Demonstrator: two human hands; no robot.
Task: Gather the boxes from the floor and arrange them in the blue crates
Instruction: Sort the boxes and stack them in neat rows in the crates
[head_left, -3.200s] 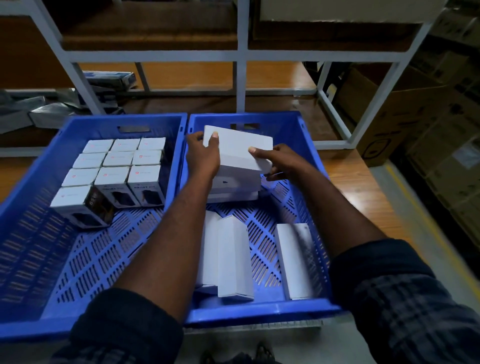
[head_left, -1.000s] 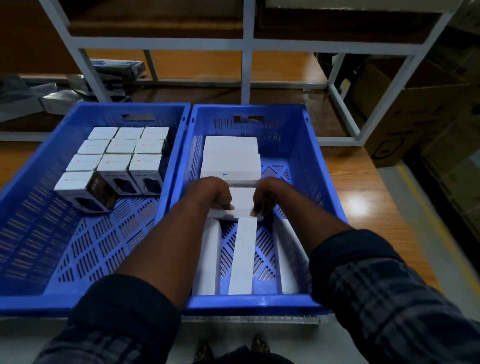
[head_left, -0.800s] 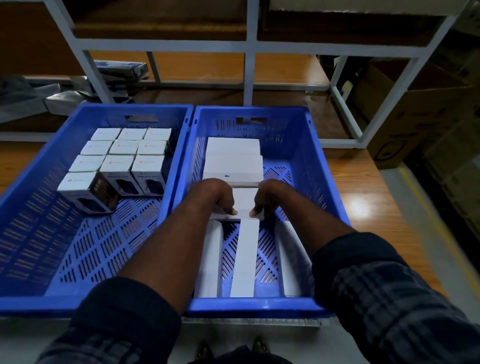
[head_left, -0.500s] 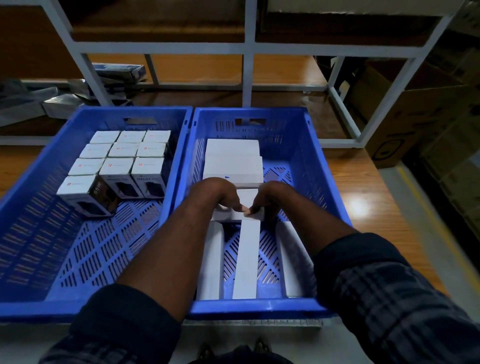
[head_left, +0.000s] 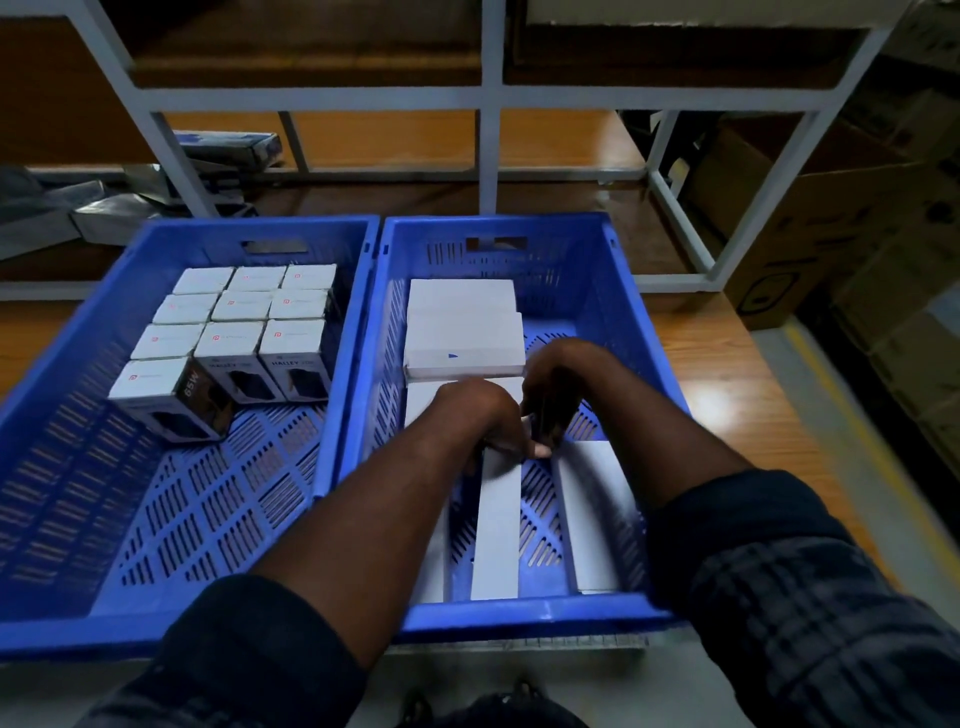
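Boxes first: the narrow box (head_left: 496, 525) is the middle one of three standing on edge at the near end of the right crate (head_left: 613, 291). The left hand (head_left: 475, 415) has its fingers curled over the box's far end, touching it; real grip or not, can't tell. The right hand (head_left: 553, 384) is just beside it, fingers curled down, tips meeting the left's at that same box end. It's blurred, so can't tell if it holds anything.

Under both wrists lies a flat box (head_left: 421, 400), w/ a stack of flat white boxes (head_left: 462, 332) behind it toward the far wall. Of the other narrow ones, the left box (head_left: 434, 571) is mostly hidden by the left forearm. The right box (head_left: 592, 519) stands apart, w/ crate floor showing btwn.

The left crate (head_left: 52, 467) sits side by side w/ the right one, rims touching. Small boxes (head_left: 244, 306) fill its far end in 3 cols. One more, the front box (head_left: 156, 389), sits skewed at the left, dark side marked 65W.

Both crates rest on a wooden top (head_left: 753, 415). A white metal rack (head_left: 491, 98) stands behind, and a cardboard carton (head_left: 810, 223) is at far right. Dark plaid sleeves (head_left: 779, 597) are pushed up the forearms.
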